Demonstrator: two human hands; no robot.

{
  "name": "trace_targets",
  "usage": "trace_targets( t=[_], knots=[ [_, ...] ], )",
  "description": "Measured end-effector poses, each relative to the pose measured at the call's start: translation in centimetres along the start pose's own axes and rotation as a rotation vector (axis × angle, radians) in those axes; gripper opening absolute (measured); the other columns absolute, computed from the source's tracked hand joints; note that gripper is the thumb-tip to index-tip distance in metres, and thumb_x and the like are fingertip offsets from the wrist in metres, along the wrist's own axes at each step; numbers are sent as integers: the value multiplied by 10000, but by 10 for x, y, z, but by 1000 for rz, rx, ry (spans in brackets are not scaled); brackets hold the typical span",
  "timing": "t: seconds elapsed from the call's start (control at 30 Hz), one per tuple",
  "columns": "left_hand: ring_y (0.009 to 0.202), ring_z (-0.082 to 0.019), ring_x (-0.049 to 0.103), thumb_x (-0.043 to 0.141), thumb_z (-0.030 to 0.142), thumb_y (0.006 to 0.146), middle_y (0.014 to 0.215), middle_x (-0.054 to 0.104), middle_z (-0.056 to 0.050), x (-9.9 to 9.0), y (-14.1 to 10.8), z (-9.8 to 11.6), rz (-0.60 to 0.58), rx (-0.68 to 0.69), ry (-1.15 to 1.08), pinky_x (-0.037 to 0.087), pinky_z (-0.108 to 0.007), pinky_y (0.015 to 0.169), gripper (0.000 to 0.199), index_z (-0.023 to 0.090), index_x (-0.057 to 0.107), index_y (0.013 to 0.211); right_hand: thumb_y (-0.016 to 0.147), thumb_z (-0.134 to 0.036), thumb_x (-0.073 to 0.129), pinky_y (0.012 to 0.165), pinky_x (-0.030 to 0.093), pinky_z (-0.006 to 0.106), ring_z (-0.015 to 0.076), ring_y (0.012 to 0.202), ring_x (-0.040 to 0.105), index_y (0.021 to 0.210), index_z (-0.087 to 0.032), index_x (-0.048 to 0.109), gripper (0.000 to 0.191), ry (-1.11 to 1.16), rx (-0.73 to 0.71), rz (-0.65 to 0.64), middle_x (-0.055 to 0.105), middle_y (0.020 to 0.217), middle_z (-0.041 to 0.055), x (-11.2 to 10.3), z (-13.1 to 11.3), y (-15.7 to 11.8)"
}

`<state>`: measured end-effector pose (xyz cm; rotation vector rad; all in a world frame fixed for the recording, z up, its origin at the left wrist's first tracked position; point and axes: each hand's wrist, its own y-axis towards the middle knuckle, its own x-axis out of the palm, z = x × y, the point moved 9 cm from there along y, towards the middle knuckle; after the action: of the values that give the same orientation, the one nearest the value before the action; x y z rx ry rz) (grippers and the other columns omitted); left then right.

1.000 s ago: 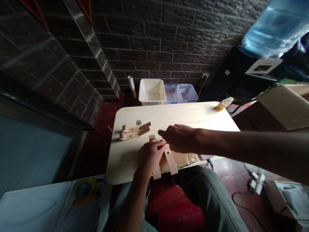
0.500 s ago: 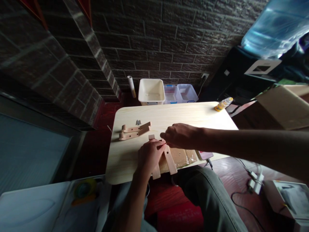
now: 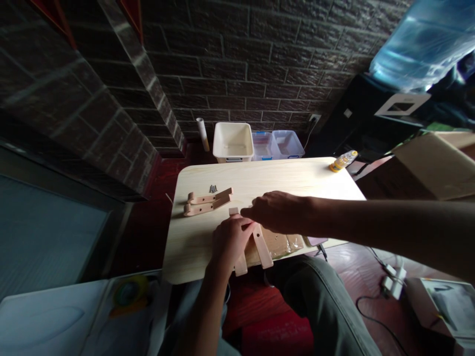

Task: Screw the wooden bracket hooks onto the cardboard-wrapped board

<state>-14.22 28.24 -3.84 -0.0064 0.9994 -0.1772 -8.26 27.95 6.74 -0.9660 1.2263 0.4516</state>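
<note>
Two light wooden strips stand out toward me at the table's front edge, the right strip (image 3: 262, 247) with a dark hole and the left strip (image 3: 241, 265) partly under my fingers. My left hand (image 3: 232, 237) is closed at the far part of the strips, fingertips pinched on something I cannot make out. Just above those fingertips is my right hand (image 3: 269, 210), curled into a fist; what it holds is hidden. Under the strips lies a brown, plastic-wrapped piece (image 3: 276, 240). Two curved wooden pieces (image 3: 208, 202) lie to the left, with several screws (image 3: 213, 188) behind them.
The pale table (image 3: 189, 247) carries a yellow-capped bottle (image 3: 343, 161) at its back right corner. Beyond it stand a cream bin (image 3: 233, 141), clear boxes (image 3: 287, 144) and a white tube (image 3: 202, 133). A cardboard box (image 3: 438, 163) is at the right.
My right hand has turned and shifted slightly left, now covering more of my left fingertips. My left hand and the wooden strips look nearly the same.
</note>
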Motion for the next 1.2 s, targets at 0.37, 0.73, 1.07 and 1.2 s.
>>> trace_targets(
  t=[0.37, 0.73, 1.07, 1.2],
  knots=[
    [881, -172, 697, 600, 397, 939, 1045, 766, 14, 1, -1, 1, 3, 45, -16, 458, -241, 721, 194, 343, 778, 996, 940, -133, 564, 638, 431, 287, 210, 781, 683, 1064, -100, 658, 159, -56, -21, -16, 720, 855, 122, 10, 11, 5],
    [871, -166, 699, 598, 393, 937, 1034, 766, 22, 0, -1, 1, 13, 49, -41, 454, -241, 700, 202, 339, 779, 1010, 881, -133, 605, 593, 437, 301, 232, 802, 694, 1191, -105, 603, 311, 30, 96, -26, 728, 954, 136, 4, 11, -3],
    [887, -188, 709, 625, 390, 917, 1024, 767, 11, 0, 0, 0, 34, 30, 6, 447, -253, 684, 163, 323, 773, 909, 980, -79, 459, 574, 378, 290, 178, 726, 664, 1040, -144, 631, 193, -144, -170, 76, 712, 864, 74, 10, 4, 0],
    [881, -173, 711, 610, 405, 929, 1041, 768, 31, 2, 1, 1, 22, 61, -14, 458, -254, 701, 185, 347, 773, 994, 978, -102, 481, 560, 372, 289, 181, 708, 664, 1056, -125, 632, 172, -124, -136, 51, 715, 846, 78, 14, 11, 4]
  ],
)
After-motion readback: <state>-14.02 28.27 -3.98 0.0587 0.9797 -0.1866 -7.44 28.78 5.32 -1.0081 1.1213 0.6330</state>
